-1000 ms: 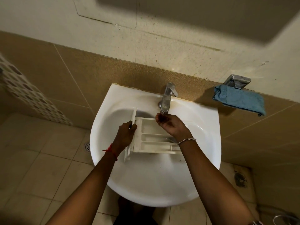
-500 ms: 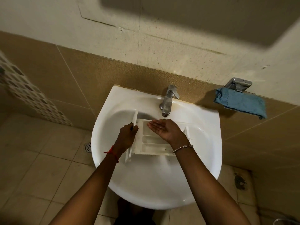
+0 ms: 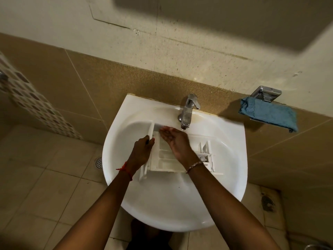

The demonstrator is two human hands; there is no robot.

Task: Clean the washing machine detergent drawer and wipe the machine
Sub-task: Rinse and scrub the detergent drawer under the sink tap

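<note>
Dim, warm yellowish light. Big soft shadow across upper wall (image 3: 234, 24). Mild glare on sink (image 3: 180, 210) rim. White detergent drawer (image 3: 164, 158) low-contrast against it. Wide-angle bending at edges; corners soft.

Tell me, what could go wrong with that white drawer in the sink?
The left hand alone grips the drawer by its front end, so it might slip and bang against the sink. The right hand is open over it, close to the tap; water hitting the palm could splash onto the floor.
</note>
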